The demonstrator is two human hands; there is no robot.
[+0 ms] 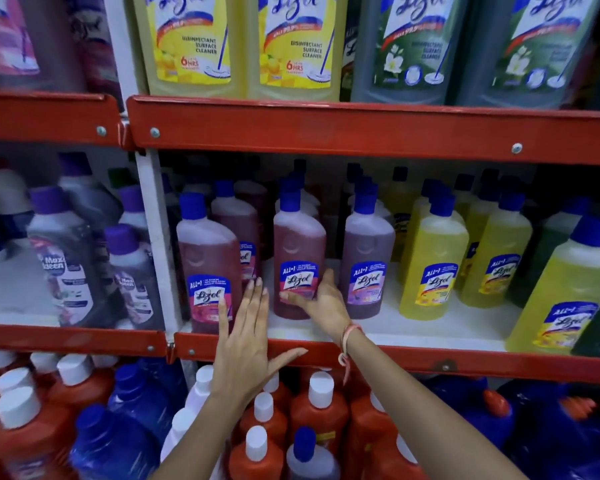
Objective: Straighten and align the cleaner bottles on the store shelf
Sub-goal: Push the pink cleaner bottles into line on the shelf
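Observation:
On the middle shelf (395, 332) stand blue-capped cleaner bottles in rows. A dark red bottle (207, 258) stands at the front left. A second dark red bottle (298, 244) stands to its right, set further back. My right hand (321, 301) wraps the lower part of this second bottle, thumb on its label and fingers at its right side. My left hand (246, 336) is flat with fingers spread, fingertips touching the lower right of the front left bottle. A purple bottle (366, 251) stands just right of my right hand. Yellow bottles (433, 261) follow further right.
The red shelf lip (465, 363) runs along the front. Large yellow and green cleaner bottles (291, 46) fill the shelf above. Orange and blue bottles (319, 410) with white caps crowd the shelf below my arms. A white upright (156, 237) divides off grey bottles (66, 258) at left.

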